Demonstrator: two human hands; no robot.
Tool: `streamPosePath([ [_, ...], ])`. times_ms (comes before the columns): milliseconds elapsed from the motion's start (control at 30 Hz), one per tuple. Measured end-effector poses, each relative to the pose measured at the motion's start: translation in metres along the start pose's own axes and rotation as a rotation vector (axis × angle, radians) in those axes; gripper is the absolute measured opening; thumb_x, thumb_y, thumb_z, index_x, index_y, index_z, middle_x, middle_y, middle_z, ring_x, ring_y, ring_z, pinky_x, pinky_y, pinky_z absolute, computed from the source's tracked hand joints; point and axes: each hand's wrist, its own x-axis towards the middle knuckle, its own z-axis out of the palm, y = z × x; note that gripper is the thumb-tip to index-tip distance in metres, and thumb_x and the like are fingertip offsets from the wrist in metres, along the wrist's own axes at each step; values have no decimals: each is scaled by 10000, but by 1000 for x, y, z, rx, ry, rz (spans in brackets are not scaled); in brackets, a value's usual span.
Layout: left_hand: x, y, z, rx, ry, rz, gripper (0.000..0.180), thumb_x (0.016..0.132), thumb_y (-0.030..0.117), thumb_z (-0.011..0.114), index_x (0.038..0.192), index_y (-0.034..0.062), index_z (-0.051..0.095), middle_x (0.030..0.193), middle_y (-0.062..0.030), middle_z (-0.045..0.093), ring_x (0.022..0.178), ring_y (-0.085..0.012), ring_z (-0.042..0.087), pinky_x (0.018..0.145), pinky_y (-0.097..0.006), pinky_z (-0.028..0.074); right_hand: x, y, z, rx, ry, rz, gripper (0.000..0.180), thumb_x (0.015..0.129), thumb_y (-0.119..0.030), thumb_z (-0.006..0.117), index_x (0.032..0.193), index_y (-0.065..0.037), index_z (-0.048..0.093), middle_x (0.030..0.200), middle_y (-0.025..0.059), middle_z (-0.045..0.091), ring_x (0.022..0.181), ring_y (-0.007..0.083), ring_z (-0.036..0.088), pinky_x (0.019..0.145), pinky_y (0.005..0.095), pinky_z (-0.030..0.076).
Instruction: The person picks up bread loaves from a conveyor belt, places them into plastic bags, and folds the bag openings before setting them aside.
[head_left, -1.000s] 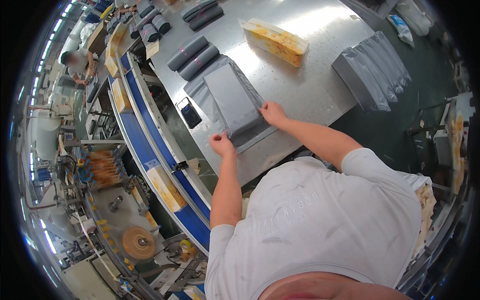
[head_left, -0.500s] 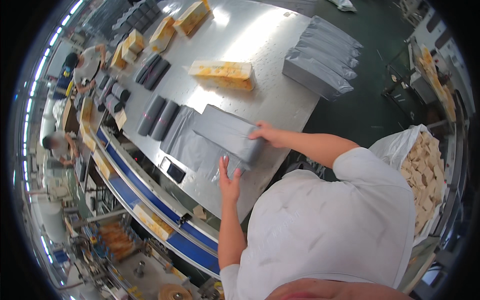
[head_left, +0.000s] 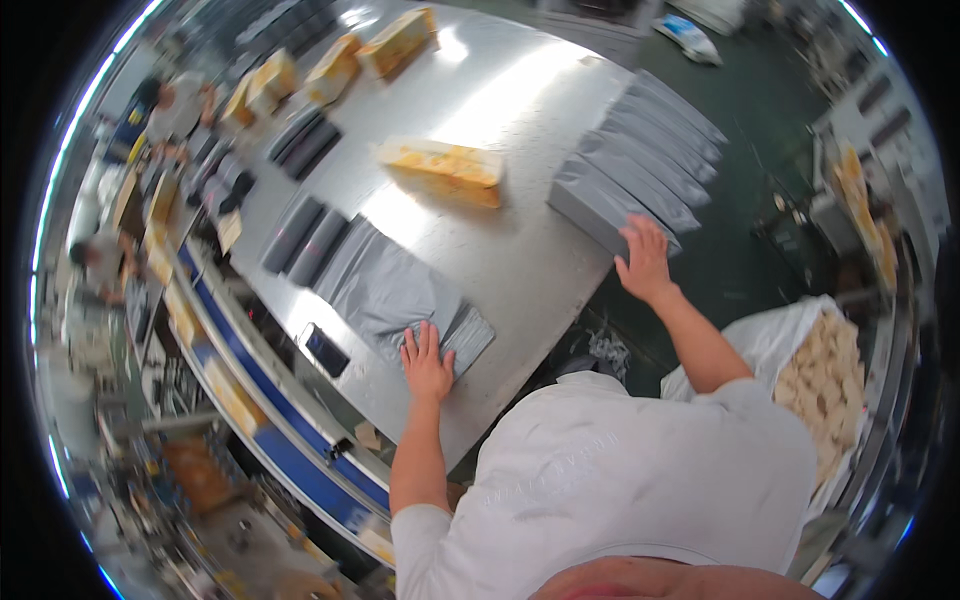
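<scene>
A wide steel table (head_left: 500,270) is filling most of the view, its brushed top glaring under overhead light. The left hand (head_left: 427,362) is lying flat, fingers spread narrowly, pressing on a grey pouch (head_left: 395,295) that is resting near the table's near edge. The right hand (head_left: 645,262) is reaching out to the right, fingers open and laid on the nearest end of a fanned row of grey pouches (head_left: 635,165) that is running along the table's right edge; it is gripping nothing that can be seen. Between the two hands, farther back, a long yellow packet (head_left: 440,165) is lying on bare metal. More yellow packets (head_left: 340,62) and dark pouches (head_left: 305,235) are sitting toward the far left. A blue conveyor belt (head_left: 290,440) is running along the table's left side. To the right, a white sack (head_left: 830,385) of pale pieces is standing on the dark green floor (head_left: 760,150).
</scene>
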Motion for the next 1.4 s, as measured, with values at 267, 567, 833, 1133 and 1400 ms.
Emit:
streamPosePath([
  [267,-26,18,-36,-27,-68,-343,763,971,447,689,1618,145,419,1729,-89,316,1593,-463,194,1272,-629,183,21,-153,111,387,-241,-537,595,816,-220,771,1358,-41,602,1555,165,497,1437,387,452,1209,555,321],
  [567,-225,-22,-9,-87,391,-711,628,883,257,763,1455,105,554,1592,-129,484,1516,-365,382,1182,-610,291,21,-300,191,405,-507,-723,659,887,-293,766,1478,-105,541,1587,115,480,1509,347,387,1243,527,285],
  [833,-573,-18,55,101,236,-2065,720,804,297,824,1449,108,564,1547,-163,520,1419,-378,483,1121,-576,416,1,-306,149,234,-525,-819,651,903,-379,750,1465,-110,561,1556,113,501,1469,375,414,1223,522,296],
  [1133,-681,-62,82,-254,-181,-2101,914,861,227,758,1640,132,289,1718,-107,306,1595,-340,268,1237,-547,379,17,-316,153,233,-577,-751,593,928,-349,726,1417,-34,610,1531,191,548,1397,416,510,1195,494,400],
  [1400,-597,-138,8,-198,-100,-1823,1010,670,275,949,1474,69,374,1432,-240,554,1361,-426,539,1163,-546,423,16,-300,160,332,-680,-644,553,945,-362,715,1376,-31,619,1573,151,518,1478,380,438,1233,461,366],
])
